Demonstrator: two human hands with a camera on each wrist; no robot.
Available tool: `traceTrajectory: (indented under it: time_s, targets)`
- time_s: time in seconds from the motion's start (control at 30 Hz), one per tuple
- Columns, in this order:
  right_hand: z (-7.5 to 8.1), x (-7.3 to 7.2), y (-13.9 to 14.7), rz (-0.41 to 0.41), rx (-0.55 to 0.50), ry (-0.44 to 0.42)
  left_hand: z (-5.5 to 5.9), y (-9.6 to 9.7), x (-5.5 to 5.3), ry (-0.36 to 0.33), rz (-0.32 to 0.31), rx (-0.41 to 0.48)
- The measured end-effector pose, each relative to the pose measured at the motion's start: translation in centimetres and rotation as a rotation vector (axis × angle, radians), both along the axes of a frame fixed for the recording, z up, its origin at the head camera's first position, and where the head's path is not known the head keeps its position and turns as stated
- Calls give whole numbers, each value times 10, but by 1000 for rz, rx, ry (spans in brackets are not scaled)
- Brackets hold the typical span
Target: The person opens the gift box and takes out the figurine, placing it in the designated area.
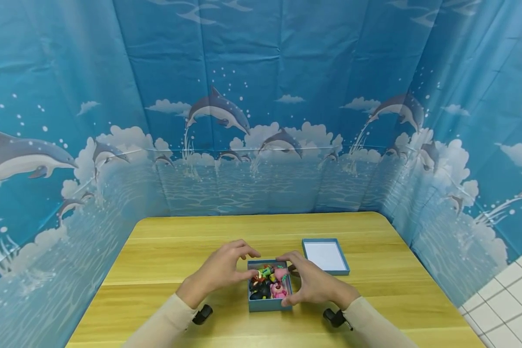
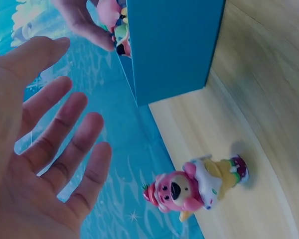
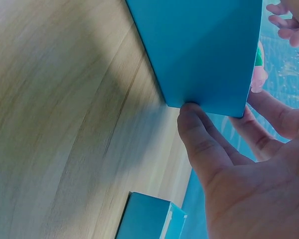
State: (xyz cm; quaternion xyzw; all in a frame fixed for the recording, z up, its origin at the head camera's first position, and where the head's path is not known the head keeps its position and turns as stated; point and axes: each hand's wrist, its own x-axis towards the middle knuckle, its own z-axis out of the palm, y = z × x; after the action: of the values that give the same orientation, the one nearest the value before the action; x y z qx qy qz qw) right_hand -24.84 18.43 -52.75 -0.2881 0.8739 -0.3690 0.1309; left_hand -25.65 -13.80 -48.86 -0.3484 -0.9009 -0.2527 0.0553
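A small blue box (image 1: 269, 305) sits on the table, filled with several small toy figures; a pink bear figurine (image 1: 278, 291) lies at its near right corner. My right hand (image 1: 315, 282) grips the right side of this box, thumb at the near corner and fingers along the side and far corner. Over the left rim hovers my left hand (image 1: 222, 270), fingers spread and holding nothing. In the left wrist view, a pink bear figurine with a strawberry hat (image 2: 175, 191) stands on the table beside the box; my left hand hides it in the head view.
A blue lid with a white inside (image 1: 326, 256) lies on the wooden table (image 1: 178, 241), behind and right of the box. Around the table hangs a blue dolphin-printed curtain (image 1: 252, 183). A black wrist camera (image 1: 203, 314) sits below the left wrist.
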Motion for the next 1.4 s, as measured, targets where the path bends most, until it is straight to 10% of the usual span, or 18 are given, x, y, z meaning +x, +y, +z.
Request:
traceTrajectory:
  time_s: [0.8, 1.4]
  targets:
    - [-3, -1, 0, -9, -1, -8, -16, 25, -5, -58, 48, -243]
    - [-1, 1, 0, -15, 5, 3, -21, 26, -5, -78, 70, -178]
